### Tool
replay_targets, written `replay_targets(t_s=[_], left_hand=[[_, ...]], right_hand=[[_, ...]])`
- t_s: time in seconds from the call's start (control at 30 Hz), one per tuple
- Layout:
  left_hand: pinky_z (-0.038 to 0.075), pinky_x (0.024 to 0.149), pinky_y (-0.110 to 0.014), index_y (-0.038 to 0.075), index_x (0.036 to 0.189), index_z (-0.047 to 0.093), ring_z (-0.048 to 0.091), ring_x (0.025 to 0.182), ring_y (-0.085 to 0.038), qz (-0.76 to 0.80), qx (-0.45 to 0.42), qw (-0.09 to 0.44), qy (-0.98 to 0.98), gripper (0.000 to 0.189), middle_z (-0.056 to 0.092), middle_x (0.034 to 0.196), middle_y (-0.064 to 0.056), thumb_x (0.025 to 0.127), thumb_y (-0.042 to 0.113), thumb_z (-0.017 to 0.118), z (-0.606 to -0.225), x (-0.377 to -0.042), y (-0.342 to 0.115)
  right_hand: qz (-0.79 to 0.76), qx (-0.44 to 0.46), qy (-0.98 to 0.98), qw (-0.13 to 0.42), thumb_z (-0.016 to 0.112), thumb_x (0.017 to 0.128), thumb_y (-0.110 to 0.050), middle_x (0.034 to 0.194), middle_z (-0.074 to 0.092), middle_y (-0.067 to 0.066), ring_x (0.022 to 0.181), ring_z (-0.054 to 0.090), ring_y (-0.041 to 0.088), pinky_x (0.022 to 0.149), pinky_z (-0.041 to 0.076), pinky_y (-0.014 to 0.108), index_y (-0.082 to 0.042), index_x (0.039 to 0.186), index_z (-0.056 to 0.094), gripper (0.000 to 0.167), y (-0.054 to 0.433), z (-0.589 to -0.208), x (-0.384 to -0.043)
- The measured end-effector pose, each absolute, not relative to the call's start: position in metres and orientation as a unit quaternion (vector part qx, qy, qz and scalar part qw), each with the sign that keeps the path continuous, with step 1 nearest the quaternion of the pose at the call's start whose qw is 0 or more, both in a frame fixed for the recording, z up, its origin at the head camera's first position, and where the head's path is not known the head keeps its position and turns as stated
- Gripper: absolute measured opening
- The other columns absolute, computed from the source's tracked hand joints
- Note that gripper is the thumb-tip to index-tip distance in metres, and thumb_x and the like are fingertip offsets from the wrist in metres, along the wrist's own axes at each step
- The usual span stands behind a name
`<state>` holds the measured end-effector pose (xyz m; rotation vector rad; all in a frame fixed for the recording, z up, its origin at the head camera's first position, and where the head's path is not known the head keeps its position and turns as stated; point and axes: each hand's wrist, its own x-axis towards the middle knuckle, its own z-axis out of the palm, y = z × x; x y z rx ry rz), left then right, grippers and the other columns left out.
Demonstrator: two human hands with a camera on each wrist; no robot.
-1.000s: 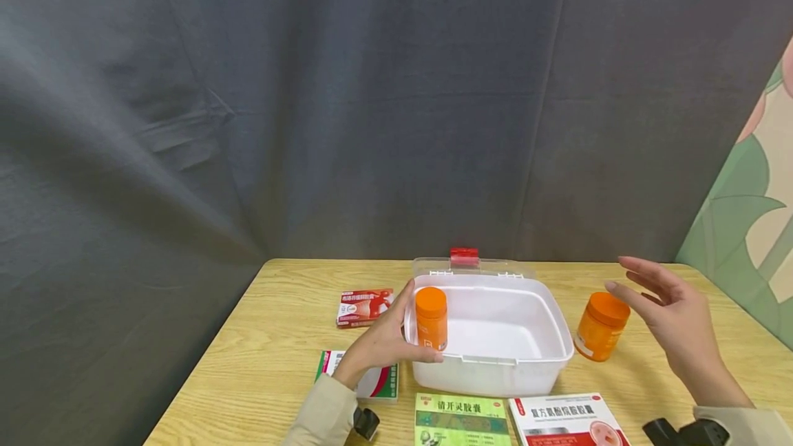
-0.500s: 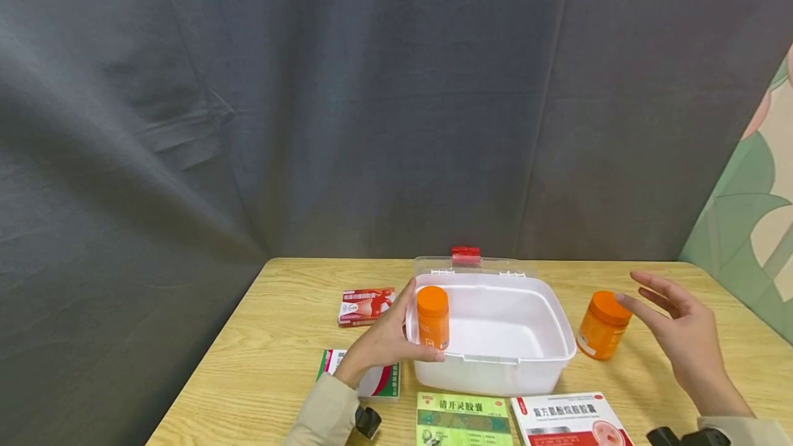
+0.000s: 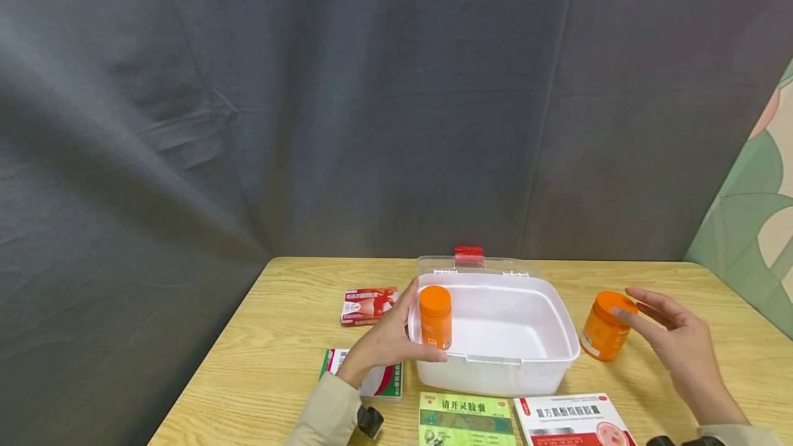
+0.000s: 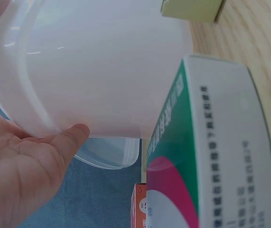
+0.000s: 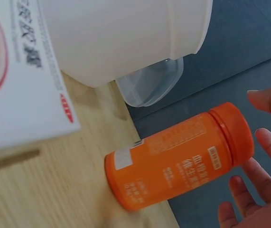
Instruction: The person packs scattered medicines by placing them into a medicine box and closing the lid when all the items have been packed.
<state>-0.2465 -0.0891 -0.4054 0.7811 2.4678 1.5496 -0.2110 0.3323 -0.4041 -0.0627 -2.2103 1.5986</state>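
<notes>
A white plastic box (image 3: 495,377) stands on the table with its lid tipped back. My left hand (image 3: 387,343) holds its left front corner, thumb along the front wall and fingers against the left side. Inside the box, at its left end, an orange bottle (image 3: 436,325) stands upright. Right of the box is a second orange bottle (image 5: 173,159) with an orange cap, standing on the table. My right hand (image 3: 678,346) is at this bottle's cap, thumb and fingers spread; in the right wrist view a gap shows between fingers and cap.
A red medicine box (image 3: 367,305) lies behind a green and white one (image 4: 220,137), both left of the plastic box. A green-yellow box (image 3: 466,422) and a white-red box (image 3: 573,422) lie in front. A grey cloth (image 3: 396,102) hangs behind the table (image 3: 248,356).
My right hand has moved down and closer to the right-hand bottle's cap. The left hand keeps its place on the plastic box. The whole head view has shifted slightly.
</notes>
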Motion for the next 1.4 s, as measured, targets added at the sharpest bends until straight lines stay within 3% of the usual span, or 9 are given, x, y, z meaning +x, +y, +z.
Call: replay_targets(t_s=[0.4,0.93,1.4], left_hand=[[0.029,0.108,-0.054,0.021,0.157,0.004,0.025,0.140,-0.026,0.519,0.256,0.069,0.813,0.122,0.013,0.160,-0.003,0.069,0.039,0.087,-0.406,-0.246,-0.088],[0.032,0.106,-0.054,0.018,0.157,0.004,0.026,0.140,-0.026,0.519,0.256,0.066,0.813,0.121,0.014,0.160,-0.003,0.070,0.037,0.086,-0.406,-0.245,-0.088],[0.032,0.107,-0.052,0.022,0.157,0.004,0.028,0.139,-0.024,0.525,0.254,0.070,0.809,0.121,0.015,0.159,-0.001,0.070,0.036,0.087,-0.404,-0.246,-0.089]], right_hand=[[0.588,-0.066,-0.791,0.157,0.076,0.086,-0.021,0.101,0.054,-0.033,0.091,0.049,-0.011,0.067,0.043,0.006,-0.021,0.120,0.068,0.035,0.330,-0.415,-0.208],[0.649,-0.066,-0.741,0.162,0.080,0.082,-0.012,0.101,0.057,-0.027,0.085,0.054,-0.009,0.066,0.046,0.007,-0.020,0.114,0.071,0.034,0.328,-0.418,-0.211],[0.657,-0.084,-0.729,0.176,0.083,0.078,-0.011,0.099,0.058,-0.025,0.084,0.055,-0.009,0.064,0.047,0.007,-0.017,0.108,0.071,0.033,0.321,-0.417,-0.214]])
